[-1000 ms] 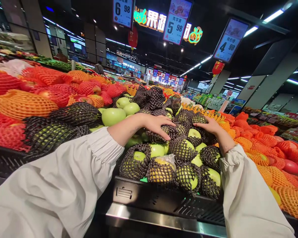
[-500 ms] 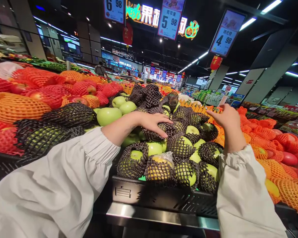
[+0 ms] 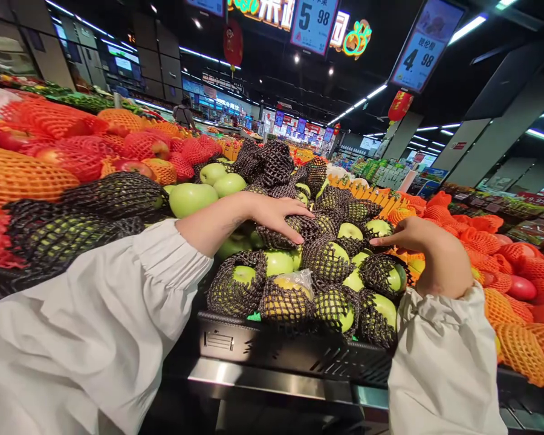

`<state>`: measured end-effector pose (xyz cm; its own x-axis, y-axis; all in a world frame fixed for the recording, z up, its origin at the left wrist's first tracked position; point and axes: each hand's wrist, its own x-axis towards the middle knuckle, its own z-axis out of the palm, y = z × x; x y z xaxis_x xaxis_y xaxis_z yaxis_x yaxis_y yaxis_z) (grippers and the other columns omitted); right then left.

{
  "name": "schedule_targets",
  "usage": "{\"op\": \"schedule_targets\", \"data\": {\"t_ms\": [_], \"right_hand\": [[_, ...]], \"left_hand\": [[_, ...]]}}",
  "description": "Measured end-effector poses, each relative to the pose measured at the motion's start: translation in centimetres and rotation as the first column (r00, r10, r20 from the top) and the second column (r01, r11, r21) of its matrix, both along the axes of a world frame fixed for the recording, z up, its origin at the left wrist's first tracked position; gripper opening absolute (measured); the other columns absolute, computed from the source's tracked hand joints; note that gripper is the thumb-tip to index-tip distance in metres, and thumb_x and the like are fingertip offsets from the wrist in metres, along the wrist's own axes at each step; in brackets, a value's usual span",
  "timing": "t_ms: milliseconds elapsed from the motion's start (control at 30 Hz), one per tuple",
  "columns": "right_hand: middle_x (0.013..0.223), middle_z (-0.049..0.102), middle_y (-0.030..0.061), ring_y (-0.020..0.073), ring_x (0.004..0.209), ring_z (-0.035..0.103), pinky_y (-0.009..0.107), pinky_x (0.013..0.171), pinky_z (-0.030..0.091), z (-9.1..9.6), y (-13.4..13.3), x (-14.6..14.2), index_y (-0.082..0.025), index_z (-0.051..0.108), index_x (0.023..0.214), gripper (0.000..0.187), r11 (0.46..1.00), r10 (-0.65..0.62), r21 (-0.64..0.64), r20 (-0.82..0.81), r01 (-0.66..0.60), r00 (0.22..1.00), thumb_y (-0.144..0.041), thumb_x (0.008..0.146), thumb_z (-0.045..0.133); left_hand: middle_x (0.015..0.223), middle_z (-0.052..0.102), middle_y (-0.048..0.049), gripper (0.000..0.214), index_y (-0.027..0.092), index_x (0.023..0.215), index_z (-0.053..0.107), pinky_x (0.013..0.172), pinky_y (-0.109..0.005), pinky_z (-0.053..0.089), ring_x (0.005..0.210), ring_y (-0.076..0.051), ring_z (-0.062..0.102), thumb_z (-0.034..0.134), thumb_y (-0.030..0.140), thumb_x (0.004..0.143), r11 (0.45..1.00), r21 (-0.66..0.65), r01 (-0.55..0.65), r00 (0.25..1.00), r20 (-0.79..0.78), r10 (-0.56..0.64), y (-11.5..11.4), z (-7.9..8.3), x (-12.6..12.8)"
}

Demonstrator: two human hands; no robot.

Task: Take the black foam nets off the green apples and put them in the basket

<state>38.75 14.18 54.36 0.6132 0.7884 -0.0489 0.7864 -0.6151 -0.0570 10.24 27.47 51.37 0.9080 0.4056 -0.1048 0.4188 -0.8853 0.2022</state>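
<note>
A heap of green apples in black foam nets (image 3: 326,260) fills a black display bin (image 3: 290,350) in front of me. My left hand (image 3: 276,215) lies flat, fingers stretched, on top of a netted apple (image 3: 281,235) near the middle of the heap. My right hand (image 3: 417,238) hovers palm down at the heap's right edge, its fingers extended toward a netted apple (image 3: 378,228). It holds nothing. Both arms wear white sleeves.
Bare green apples (image 3: 193,198) sit behind my left arm. Red and orange netted fruit (image 3: 49,157) is piled at left, and orange netted fruit (image 3: 512,302) at right. Price signs (image 3: 315,21) hang overhead. A person (image 3: 184,115) stands far back.
My right hand rose off the apples to the right, then came back down low beside the heap's right edge. My left hand stayed on its apple. The view tilted slightly downward.
</note>
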Motion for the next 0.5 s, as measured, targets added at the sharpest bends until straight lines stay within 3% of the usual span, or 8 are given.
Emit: {"op": "schedule_targets", "data": {"t_ms": [200,333,500], "right_hand": [[0.071,0.069,0.0078,0.0236,0.070,0.064,0.037,0.066,0.051,-1.3,0.7,0.8,-0.018,0.066,0.059,0.036,0.968,0.198,-0.155,-0.006,-0.196,0.980,-0.049,0.072,0.079],[0.070,0.068,0.0090,0.0258,0.071,0.067,0.038,0.066,0.053,-2.2,1.7,0.1,-0.021,0.061,0.055,0.041,0.950,0.218,-0.235,0.014,-0.208,0.976,-0.053,0.074,0.076],[0.084,0.074,0.0114,0.0279,0.078,0.072,0.039,0.072,0.057,-3.0,2.2,-1.6,-0.021,0.064,0.065,0.027,0.953,0.203,-0.239,0.046,-0.186,0.978,-0.044,0.070,0.079]], "left_hand": [[0.173,0.011,-0.0030,0.104,0.029,0.161,0.027,0.129,-0.046,0.011,0.160,-0.031,0.008,0.056,0.077,0.074,1.000,0.005,0.004,1.000,0.008,-0.004,0.1,-0.1,0.1],[0.173,0.014,-0.0015,0.103,0.031,0.160,0.028,0.129,-0.047,0.010,0.160,-0.032,0.007,0.056,0.078,0.073,1.000,0.003,0.004,1.000,0.017,-0.004,0.2,-0.2,0.2],[0.174,0.009,-0.0048,0.106,0.028,0.161,0.028,0.129,-0.047,0.010,0.160,-0.032,0.007,0.057,0.078,0.072,1.000,0.002,0.004,1.000,0.013,-0.004,0.3,-0.2,0.2]]}}
